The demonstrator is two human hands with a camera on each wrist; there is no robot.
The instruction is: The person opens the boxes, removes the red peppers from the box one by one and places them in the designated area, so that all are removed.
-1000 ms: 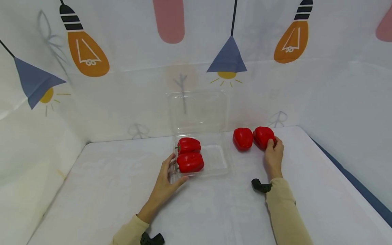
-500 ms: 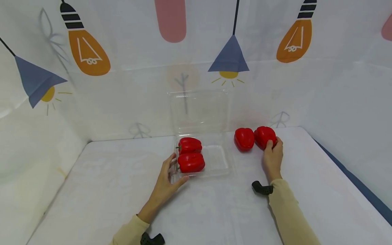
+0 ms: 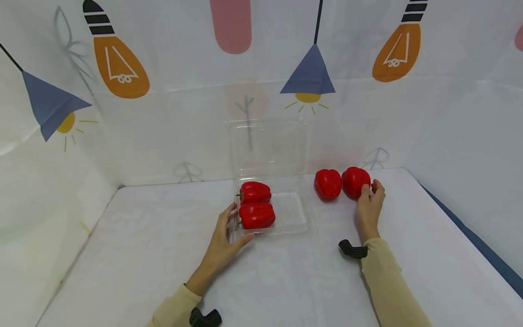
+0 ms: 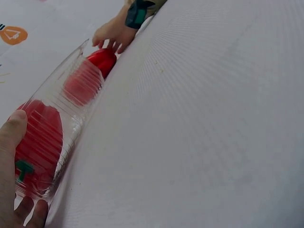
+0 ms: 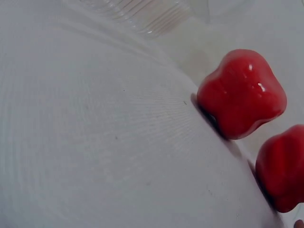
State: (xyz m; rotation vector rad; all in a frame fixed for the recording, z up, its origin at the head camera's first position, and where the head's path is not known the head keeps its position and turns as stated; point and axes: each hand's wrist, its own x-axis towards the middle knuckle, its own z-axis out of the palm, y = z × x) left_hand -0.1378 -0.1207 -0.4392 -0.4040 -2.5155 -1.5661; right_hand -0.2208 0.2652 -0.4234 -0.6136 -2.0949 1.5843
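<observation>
In the head view, a clear plastic clamshell container (image 3: 292, 213) stands with its lid (image 3: 267, 147) raised. Two red bell peppers lie side by side along its left half: a rear pepper (image 3: 255, 192) and a front pepper (image 3: 256, 215). My left hand (image 3: 220, 247) spans the container's front left corner, thumb and fingers spread and touching its walls. To the right of the container, two more red bell peppers rest on the table, a left one (image 3: 328, 185) and a right one (image 3: 354, 182). My right hand (image 3: 369, 209) is beside the right one, thumb against it, fingers apart from it.
The white-covered table (image 3: 286, 281) meets a printed white cloth backdrop (image 3: 184, 113) behind the container. Its right edge (image 3: 461, 227) slants toward the front. Black wrist mounts (image 3: 352, 250) sit on both sleeves.
My right hand's fingers have come away slightly to the right from the right bell pepper. The left hand stays at the container's corner. The head view has shifted a little.
</observation>
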